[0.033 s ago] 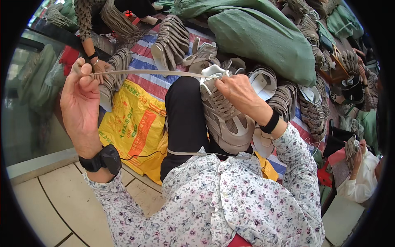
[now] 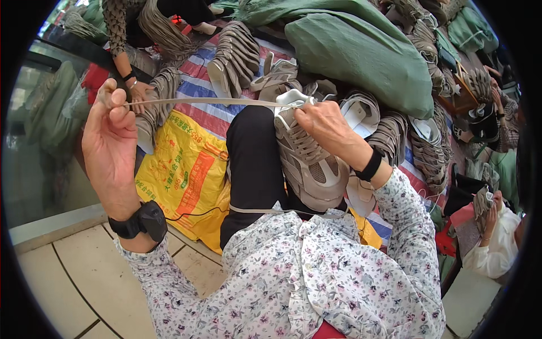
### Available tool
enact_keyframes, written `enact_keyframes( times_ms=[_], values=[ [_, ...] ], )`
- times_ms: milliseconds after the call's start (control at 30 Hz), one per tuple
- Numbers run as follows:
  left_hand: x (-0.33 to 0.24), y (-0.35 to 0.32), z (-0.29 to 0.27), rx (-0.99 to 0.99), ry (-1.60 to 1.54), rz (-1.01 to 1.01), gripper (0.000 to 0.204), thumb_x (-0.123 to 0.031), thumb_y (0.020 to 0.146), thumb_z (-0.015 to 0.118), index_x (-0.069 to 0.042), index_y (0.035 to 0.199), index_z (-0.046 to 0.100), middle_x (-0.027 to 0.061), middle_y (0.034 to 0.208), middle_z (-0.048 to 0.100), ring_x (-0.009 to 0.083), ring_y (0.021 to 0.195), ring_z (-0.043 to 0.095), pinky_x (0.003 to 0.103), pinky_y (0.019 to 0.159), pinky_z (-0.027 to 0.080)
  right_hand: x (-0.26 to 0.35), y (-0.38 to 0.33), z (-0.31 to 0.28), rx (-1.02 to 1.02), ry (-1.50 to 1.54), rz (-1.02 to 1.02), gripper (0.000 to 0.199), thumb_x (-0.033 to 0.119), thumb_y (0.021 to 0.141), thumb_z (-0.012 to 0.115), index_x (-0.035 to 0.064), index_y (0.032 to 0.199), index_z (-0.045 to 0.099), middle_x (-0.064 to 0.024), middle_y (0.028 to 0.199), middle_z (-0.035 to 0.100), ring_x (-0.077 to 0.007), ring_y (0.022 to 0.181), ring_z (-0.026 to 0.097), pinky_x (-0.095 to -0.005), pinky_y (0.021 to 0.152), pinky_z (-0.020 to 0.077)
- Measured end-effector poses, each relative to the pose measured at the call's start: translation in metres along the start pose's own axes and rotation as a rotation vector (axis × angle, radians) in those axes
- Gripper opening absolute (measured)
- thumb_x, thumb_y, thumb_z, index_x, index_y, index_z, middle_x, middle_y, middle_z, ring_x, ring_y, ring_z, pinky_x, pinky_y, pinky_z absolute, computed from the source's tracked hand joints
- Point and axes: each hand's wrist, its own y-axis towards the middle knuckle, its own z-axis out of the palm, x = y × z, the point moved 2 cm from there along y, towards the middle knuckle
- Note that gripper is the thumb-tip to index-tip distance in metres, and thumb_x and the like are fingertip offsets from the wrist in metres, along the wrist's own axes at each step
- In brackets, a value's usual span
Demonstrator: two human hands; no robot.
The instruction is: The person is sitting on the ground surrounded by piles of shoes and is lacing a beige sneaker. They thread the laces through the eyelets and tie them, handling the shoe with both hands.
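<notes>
A grey-beige sneaker (image 2: pixel 320 182) rests on my lap with its toe toward me, its front laced in rows. From its collar a flat beige shoelace (image 2: pixel 214 100) stretches out to the left, almost straight. My left hand (image 2: pixel 110 155), raised at the left, pinches the far end of the lace between its fingertips. At the top of the sneaker, my right hand (image 2: pixel 326 125) is closed on the lace near the eyelets, its fingertips touching the shoe. Another band of lace (image 2: pixel 254 211) lies across my thighs.
A yellow printed sack (image 2: pixel 169 181) lies left of my knee on a striped sheet (image 2: pixel 195 127). Stacked shoe uppers (image 2: pixel 234 59) and a big green sack (image 2: pixel 361 62) are ahead. A co-worker's hand (image 2: pixel 139 93) touches uppers behind my left hand. Other people sit at the right.
</notes>
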Motion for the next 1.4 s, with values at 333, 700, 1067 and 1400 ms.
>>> enact_keyframes(
  times_ms=[333, 700, 1067, 1400],
  values=[
    [0.0, -0.063, 0.079, 0.092, 0.456, 0.099, 0.038, -0.011, 0.093, 0.061, 0.012, 0.122, 0.053, 0.0094, 0.085, 0.058, 0.0103, 0.062, 0.057, 0.017, 0.06, 0.048, 0.012, -0.013, -0.009, -0.256, 0.611, 0.27, 0.007, -0.002, 0.083, 0.058, -0.0005, 0.09, 0.057, -0.0185, 0.078, 0.064, -0.0284, 0.073, 0.066, -0.0368, 0.064, 0.0521],
    [0.076, -0.075, 0.098, 0.064, 0.709, -0.505, 0.022, -0.012, 0.095, 0.058, 0.006, 0.087, 0.068, 0.0029, 0.07, 0.061, 0.0052, 0.056, 0.056, 0.017, 0.052, 0.042, -0.001, -0.043, -0.029, -0.047, 1.812, 0.514, 0.01, 0.009, 0.093, 0.064, 0.0006, 0.098, 0.065, -0.0043, 0.093, 0.067, -0.0121, 0.085, 0.063, -0.0255, 0.086, 0.0488],
    [0.041, -0.064, 0.062, -0.235, 0.515, -0.066, 0.02, -0.016, 0.097, 0.062, 0.002, 0.089, 0.066, -0.003, 0.069, 0.051, -0.0002, 0.053, 0.031, 0.017, 0.052, 0.025, 0.014, -0.03, -0.008, -0.166, 0.775, 0.303, 0.028, 0.0, 0.08, 0.065, 0.005, 0.108, 0.067, -0.0092, 0.084, 0.066, -0.0203, 0.07, 0.065, -0.034, 0.06, 0.051],
    [0.024, -0.047, 0.002, -0.427, 0.373, 0.065, 0.019, -0.014, 0.097, 0.062, 0.005, 0.098, 0.064, -0.0025, 0.074, 0.049, -0.0001, 0.058, 0.035, 0.015, 0.051, 0.029, 0.019, -0.007, 0.004, -0.159, 0.69, 0.132, 0.009, 0.002, 0.078, 0.064, 0.0022, 0.087, 0.061, -0.0139, 0.079, 0.059, -0.0335, 0.073, 0.061, -0.0399, 0.063, 0.0492]
  ],
)
